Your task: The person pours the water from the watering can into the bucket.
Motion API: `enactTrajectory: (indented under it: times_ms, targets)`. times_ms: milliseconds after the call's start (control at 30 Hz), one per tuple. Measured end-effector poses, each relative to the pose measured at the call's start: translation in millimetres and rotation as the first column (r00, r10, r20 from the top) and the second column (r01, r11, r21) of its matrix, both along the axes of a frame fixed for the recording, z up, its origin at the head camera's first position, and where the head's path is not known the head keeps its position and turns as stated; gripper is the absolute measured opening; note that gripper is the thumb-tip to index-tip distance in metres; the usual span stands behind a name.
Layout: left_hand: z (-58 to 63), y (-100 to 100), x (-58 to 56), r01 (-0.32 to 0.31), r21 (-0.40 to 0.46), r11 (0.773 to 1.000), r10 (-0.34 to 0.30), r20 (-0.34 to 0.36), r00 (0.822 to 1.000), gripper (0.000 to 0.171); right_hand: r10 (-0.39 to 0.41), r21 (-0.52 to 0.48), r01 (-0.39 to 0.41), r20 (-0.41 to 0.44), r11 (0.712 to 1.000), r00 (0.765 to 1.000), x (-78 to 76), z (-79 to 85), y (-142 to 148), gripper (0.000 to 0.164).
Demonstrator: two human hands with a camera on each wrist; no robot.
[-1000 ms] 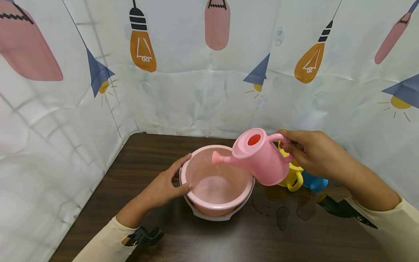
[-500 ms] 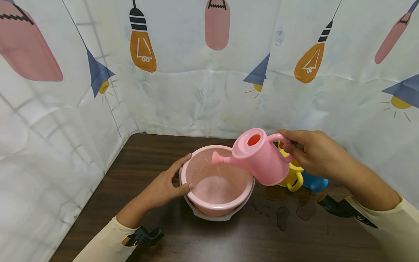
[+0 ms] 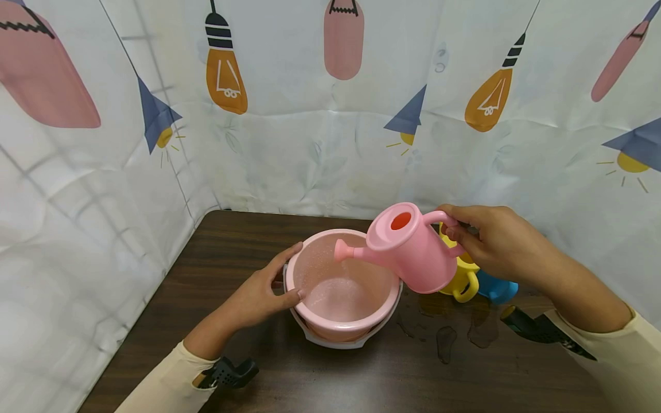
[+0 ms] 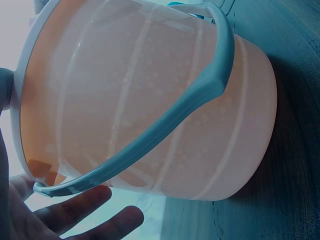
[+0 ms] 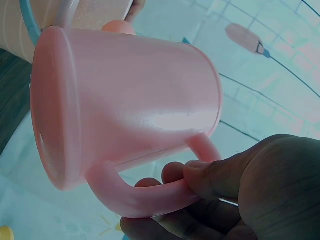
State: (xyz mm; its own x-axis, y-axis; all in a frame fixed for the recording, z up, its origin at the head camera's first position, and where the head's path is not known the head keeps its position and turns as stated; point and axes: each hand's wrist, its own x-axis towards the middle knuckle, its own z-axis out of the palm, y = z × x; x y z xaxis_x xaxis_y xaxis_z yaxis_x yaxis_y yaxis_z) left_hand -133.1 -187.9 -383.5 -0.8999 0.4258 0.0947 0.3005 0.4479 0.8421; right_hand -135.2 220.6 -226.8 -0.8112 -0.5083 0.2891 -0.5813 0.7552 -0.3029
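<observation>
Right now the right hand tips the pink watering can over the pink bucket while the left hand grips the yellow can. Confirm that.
Not quite. The left hand rests on the bucket rim, not the yellow can, which sits untouched behind the pink can. The head view shows this. The right hand does tip the pink can over the bucket.

Dark table (image 3: 232,246): pink bucket (image 3: 343,287), seemingly puddles (image 3: 445,338)

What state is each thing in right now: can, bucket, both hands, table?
Pink can: lifted, tilted, spout over the bucket.
Bucket: upright on the table, open, handle down, some water inside.
Right hand: grips the can's handle.
Left hand: rests on the bucket's rim.
Table: wet patches right of the bucket.
</observation>
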Motion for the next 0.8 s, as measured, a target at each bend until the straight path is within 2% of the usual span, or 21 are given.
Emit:
enactTrajectory:
  times_ms: [267, 800]
  targets:
    - [-0.1, -0.2, -0.1, -0.001, -0.008, 1.000, 0.001, -0.001, 1.000, 0.088, 0.000, 0.014, 0.000, -0.029, 1.000, 1.000, -0.4, -0.5, -1.0, 0.035]
    - [0.2, -0.5, -0.3, 0.008, -0.002, 1.000, -0.008, 0.002, 1.000, 0.089, 0.013, -0.003, -0.013, -0.050, 1.000, 0.999, -0.6, -1.6, 0.3, 0.029]
